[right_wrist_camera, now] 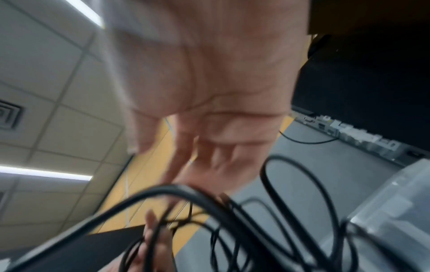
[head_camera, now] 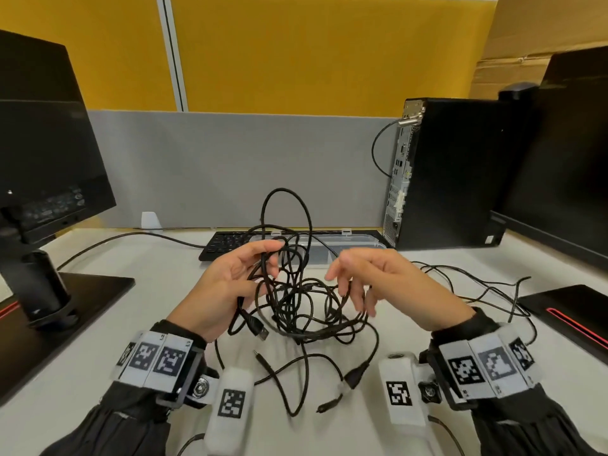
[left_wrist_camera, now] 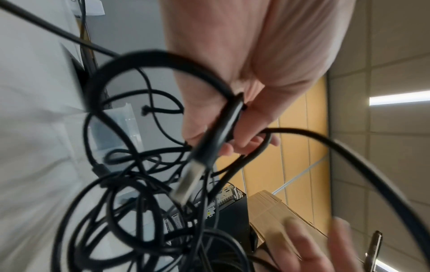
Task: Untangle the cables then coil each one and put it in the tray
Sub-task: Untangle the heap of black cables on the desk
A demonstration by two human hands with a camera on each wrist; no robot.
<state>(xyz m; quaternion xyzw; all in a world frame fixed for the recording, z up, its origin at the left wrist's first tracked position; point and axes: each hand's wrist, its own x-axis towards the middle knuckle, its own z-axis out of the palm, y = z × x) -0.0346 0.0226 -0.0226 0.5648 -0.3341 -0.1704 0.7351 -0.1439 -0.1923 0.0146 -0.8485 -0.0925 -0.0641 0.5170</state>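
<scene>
A tangle of black cables (head_camera: 296, 304) hangs between my hands, its lower loops and plug ends lying on the white desk. My left hand (head_camera: 263, 271) holds it up, fingers curled round several strands; the left wrist view shows that hand (left_wrist_camera: 232, 132) gripping a cable whose USB plug (left_wrist_camera: 188, 184) points down. My right hand (head_camera: 348, 291) hovers at the tangle's right side with fingers spread and blurred, holding nothing I can see; in the right wrist view this hand (right_wrist_camera: 197, 128) shows a flat palm above the cables (right_wrist_camera: 232, 220). The clear plastic tray (head_camera: 345, 248) lies behind the tangle.
A black keyboard (head_camera: 227, 245) lies by the tray. A monitor (head_camera: 42, 153) on its stand base (head_camera: 82, 291) fills the left. At the right are a PC tower (head_camera: 454, 172), a second monitor (head_camera: 566, 159), and thin cables (head_camera: 477, 284) trailing over the desk.
</scene>
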